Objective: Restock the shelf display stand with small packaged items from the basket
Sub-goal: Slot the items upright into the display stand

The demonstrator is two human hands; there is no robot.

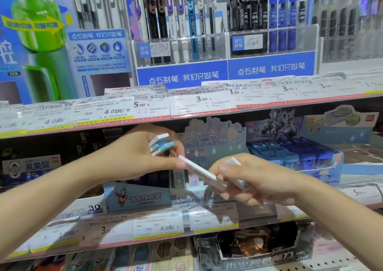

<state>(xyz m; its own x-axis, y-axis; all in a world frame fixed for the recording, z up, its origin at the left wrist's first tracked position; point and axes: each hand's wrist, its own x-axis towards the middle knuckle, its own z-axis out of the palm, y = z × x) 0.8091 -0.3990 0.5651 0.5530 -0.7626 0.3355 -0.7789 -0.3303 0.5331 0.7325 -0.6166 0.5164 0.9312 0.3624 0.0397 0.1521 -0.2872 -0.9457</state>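
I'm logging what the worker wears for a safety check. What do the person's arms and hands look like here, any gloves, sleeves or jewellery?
Both forearms are bare up to the edge of the picture, with no sleeves in view. The left hand and right hand wear no gloves. No rings, watch or bracelet show on the visible fingers or wrists. The nails look short and unpainted, though motion blur makes fine detail uncertain.

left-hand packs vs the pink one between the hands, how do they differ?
Colour: the stacked packs have blue and white edges; the pink pack is white with a pink end.
Count: the stack is several packs fanned together; the pink pack is single.
Grip: the stack sits in the left hand alone; the pink pack spans both, from the left thumb to the right hand.
Shared: both are slim, flat and off the shelf.
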